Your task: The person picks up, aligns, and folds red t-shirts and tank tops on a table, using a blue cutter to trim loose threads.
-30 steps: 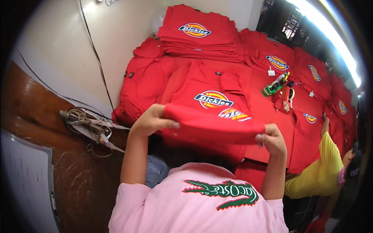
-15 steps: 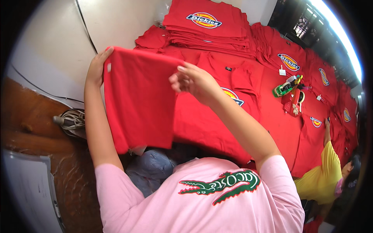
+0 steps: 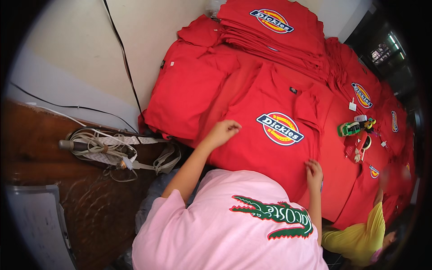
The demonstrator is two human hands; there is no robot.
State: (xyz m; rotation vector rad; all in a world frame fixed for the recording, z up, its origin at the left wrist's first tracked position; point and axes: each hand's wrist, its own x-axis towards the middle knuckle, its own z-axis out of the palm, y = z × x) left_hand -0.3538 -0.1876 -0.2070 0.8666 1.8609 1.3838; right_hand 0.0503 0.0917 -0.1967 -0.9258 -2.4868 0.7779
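In front of me on the table lies a red T-shirt (image 3: 245, 144) with a round yellow-and-blue chest print, one sleeve folded in on the right. Over its lower left part is my left hand (image 3: 223, 133), fingers loosely bent and holding nothing I can see. My right hand (image 3: 314, 173) is at the shirt's lower right edge, fingers slightly apart; whether it touches the cloth is unclear. To the left rests another folded red shirt (image 3: 184, 92), plain side up with a small white tag.
A tall stack of folded red shirts (image 3: 270, 42) stands at the back. A green tape dispenser (image 3: 348, 129) and a red one (image 3: 358, 146) lie on the right. Nearby a person in a yellow top (image 3: 360, 234) works. Coiled cables (image 3: 96, 146) hang over brown wood at left.
The folded red shirt my left hand held up now lies on the table at left, let go. Both hands have come down to the printed shirt, and the view has shifted.
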